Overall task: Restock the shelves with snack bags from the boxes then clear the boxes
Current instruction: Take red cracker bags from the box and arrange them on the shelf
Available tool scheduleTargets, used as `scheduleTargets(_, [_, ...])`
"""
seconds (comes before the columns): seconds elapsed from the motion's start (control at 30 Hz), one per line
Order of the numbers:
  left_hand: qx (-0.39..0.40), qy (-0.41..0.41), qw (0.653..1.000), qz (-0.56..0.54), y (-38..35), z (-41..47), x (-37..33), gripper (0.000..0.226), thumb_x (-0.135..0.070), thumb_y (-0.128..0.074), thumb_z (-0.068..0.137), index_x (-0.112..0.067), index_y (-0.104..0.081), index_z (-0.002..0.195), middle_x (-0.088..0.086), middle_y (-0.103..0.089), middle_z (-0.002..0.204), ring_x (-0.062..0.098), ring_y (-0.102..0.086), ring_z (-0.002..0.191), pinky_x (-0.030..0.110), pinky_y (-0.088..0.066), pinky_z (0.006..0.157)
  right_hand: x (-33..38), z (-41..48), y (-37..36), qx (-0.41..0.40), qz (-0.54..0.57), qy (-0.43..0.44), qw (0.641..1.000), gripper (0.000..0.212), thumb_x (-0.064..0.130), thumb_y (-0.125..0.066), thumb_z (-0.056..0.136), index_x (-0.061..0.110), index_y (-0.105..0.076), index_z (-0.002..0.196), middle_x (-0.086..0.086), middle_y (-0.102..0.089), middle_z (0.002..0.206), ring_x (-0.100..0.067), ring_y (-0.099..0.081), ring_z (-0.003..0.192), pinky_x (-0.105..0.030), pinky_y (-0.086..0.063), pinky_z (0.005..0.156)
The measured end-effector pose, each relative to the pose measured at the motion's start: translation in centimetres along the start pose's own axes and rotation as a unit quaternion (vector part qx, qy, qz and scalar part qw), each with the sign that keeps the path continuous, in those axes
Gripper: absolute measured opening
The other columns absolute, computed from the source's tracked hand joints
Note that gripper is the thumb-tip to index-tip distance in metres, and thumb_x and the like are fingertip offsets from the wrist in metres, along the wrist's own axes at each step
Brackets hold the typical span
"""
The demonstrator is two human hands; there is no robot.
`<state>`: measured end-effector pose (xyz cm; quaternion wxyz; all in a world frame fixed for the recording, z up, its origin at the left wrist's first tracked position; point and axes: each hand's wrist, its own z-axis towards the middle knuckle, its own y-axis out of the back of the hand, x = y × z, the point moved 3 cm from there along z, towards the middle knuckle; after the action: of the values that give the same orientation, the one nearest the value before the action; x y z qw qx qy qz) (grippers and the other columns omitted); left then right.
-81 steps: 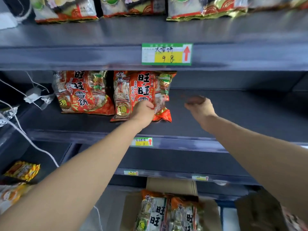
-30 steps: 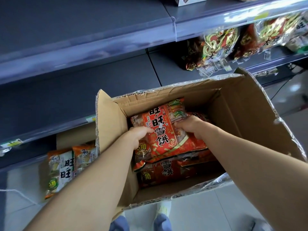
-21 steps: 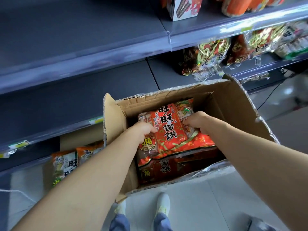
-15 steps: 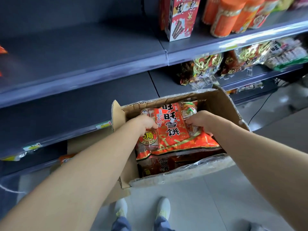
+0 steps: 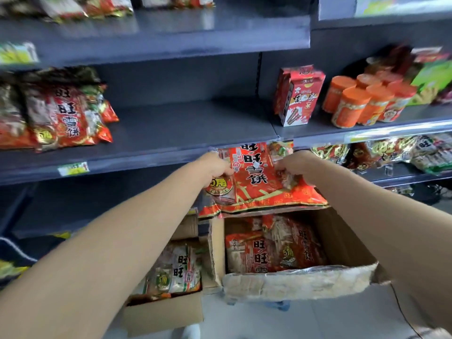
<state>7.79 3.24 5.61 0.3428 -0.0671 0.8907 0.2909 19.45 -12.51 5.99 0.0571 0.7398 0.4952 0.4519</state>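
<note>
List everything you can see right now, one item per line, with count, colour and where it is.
held bag: at least one, red, above the big box
big box: one, brown, below the held bag
boxed bags: several, red, in the big box
small box: one, brown, left of the big box
pale bags: several, white-green, in the small box
shelf bags: several, red, middle shelf, left
carton: at least one, red-white, middle shelf, right
canisters: several, orange, right of the carton
shelves: several, dark grey, behind the boxes
hands: two, left and right, gripping the held bag's sides
</note>
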Motion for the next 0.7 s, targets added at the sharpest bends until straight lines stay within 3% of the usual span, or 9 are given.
scheduleTargets(0.03, [-0.033,-0.017,0.999,-0.018,1.5,0.0,0.0,0.037,-0.008,-0.070,0.083,-0.001,-0.050,0.114,0.012,-0.061,0.105,0.030,-0.062,0.099,0.034,-0.051,0.080,1.4,0.1,-0.6,-0.021,0.024,0.010,0.999,0.011,0.018,-0.058,0.092,0.009,-0.057,0.085,-0.005,-0.055,0.079,-0.014,-0.050,0.060,-0.025,-0.044,0.053])
scheduleTargets(0.1, [-0.088,-0.041,0.994,-0.041,4.8,0.4,0.2,0.046,-0.005,-0.071,0.079,0.002,-0.052,0.120,0.016,-0.063,0.113,0.029,-0.063,0.099,0.032,-0.050,0.074,4.2,0.4,-2.1,-0.064,0.049,0.025,0.996,0.026,0.022,-0.060,0.091,0.004,-0.058,0.109,-0.006,-0.058,0.080,-0.016,-0.055,0.063,-0.026,-0.045,0.055])
scheduleTargets(0.17, [-0.141,-0.061,0.986,-0.061,8.4,1.8,0.8,0.040,-0.005,-0.069,0.081,-0.002,-0.055,0.119,0.015,-0.065,0.113,0.027,-0.065,0.097,0.036,-0.055,0.080,7.1,0.9,-4.0,-0.067,0.059,0.060,0.994,0.034,0.021,-0.061,0.089,0.003,-0.058,0.118,-0.003,-0.057,0.080,-0.016,-0.054,0.067,-0.026,-0.044,0.058])
scheduleTargets(0.23, [-0.179,-0.077,0.977,-0.084,11.4,3.0,1.6,0.028,-0.004,-0.063,0.085,-0.007,-0.056,0.112,0.012,-0.066,0.109,0.026,-0.066,0.095,0.040,-0.056,0.085,9.9,2.0,-6.1,-0.044,0.056,0.103,0.992,0.034,0.016,-0.060,0.087,0.005,-0.061,0.119,0.004,-0.051,0.072,-0.013,-0.050,0.066,-0.022,-0.042,0.058])
scheduleTargets(0.33, [-0.190,-0.087,0.969,-0.134,15.4,5.4,2.9,0.027,0.000,-0.053,0.091,-0.018,-0.051,0.110,0.006,-0.062,0.101,0.022,-0.063,0.089,0.033,-0.055,0.071,13.7,3.6,-8.9,-0.054,0.055,0.143,0.987,0.018,0.016,-0.060,0.085,0.013,-0.061,0.103,0.005,-0.051,0.074,-0.017,-0.053,0.085,-0.030,-0.049,0.076])
scheduleTargets(0.47, [-0.206,-0.081,0.966,-0.136,20.2,10.1,5.0,0.057,-0.008,-0.054,0.082,-0.037,-0.046,0.130,0.007,-0.057,0.121,0.027,-0.060,0.102,0.037,-0.057,0.076,18.3,5.6,-12.1,-0.096,-0.009,0.145,0.985,0.033,0.024,-0.049,0.093,0.018,-0.050,0.126,-0.005,-0.058,0.112,-0.027,-0.049,0.118,-0.044,-0.033,0.110])
scheduleTargets(0.53, [-0.219,-0.080,0.963,-0.138,22.4,12.3,5.4,0.064,-0.004,-0.051,0.085,-0.038,-0.041,0.138,0.008,-0.050,0.133,0.023,-0.058,0.101,0.026,-0.053,0.065,20.5,7.2,-13.5,-0.116,-0.020,0.139,0.983,0.044,0.025,-0.047,0.094,0.024,-0.042,0.137,-0.007,-0.048,0.134,-0.030,-0.034,0.130,-0.041,-0.028,0.112])
scheduleTargets(0.63, [-0.220,-0.098,0.959,-0.153,25.2,15.4,5.4,0.062,0.008,-0.040,0.093,-0.027,-0.038,0.145,0.008,-0.049,0.137,0.011,-0.050,0.069,0.017,-0.041,0.044,23.2,10.2,-15.8,-0.152,-0.002,0.117,0.981,0.050,0.028,-0.051,0.090,0.036,-0.039,0.139,-0.010,-0.028,0.142,-0.030,-0.027,0.131,-0.036,-0.034,0.104])
scheduleTargets(0.7, [-0.223,-0.101,0.953,-0.181,26.8,18.5,5.4,0.061,0.009,-0.037,0.094,-0.027,-0.039,0.144,0.005,-0.049,0.137,0.008,-0.047,0.065,0.024,-0.053,0.057,24.5,12.2,-17.3,-0.162,0.040,0.110,0.980,0.050,0.027,-0.051,0.090,0.040,-0.041,0.138,-0.010,-0.026,0.140,-0.029,-0.031,0.129,-0.035,-0.037,0.104])
